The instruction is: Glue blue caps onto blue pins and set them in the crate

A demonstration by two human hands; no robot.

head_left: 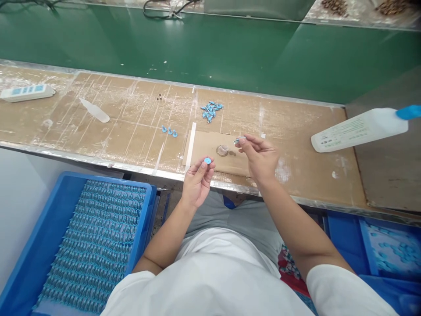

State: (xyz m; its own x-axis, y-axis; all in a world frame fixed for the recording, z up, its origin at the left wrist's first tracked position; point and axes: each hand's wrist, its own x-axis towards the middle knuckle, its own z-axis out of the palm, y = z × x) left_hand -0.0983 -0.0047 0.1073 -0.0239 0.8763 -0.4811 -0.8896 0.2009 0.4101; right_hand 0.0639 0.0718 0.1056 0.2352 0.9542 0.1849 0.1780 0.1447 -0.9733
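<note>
My left hand [197, 180] pinches a small round blue cap [207, 161] between its fingertips, just above the bench's front edge. My right hand [259, 156] is closed on a small blue-and-grey part [239, 140], held over a brown card [210, 151] lying on the bench. A small clear dish [222, 150] sits on the card between my two hands. Three loose blue parts [169, 131] lie to the left of the card. A pile of several blue parts [210, 109] lies further back.
A white bottle with a blue cap [358, 129] lies at the right. A white power strip [26, 92] and a white plastic piece [94, 110] lie at the left. A blue tray [36, 250] of packed blue parts sits lower left, another blue bin [365, 245] lower right. A green belt [210, 48] runs behind.
</note>
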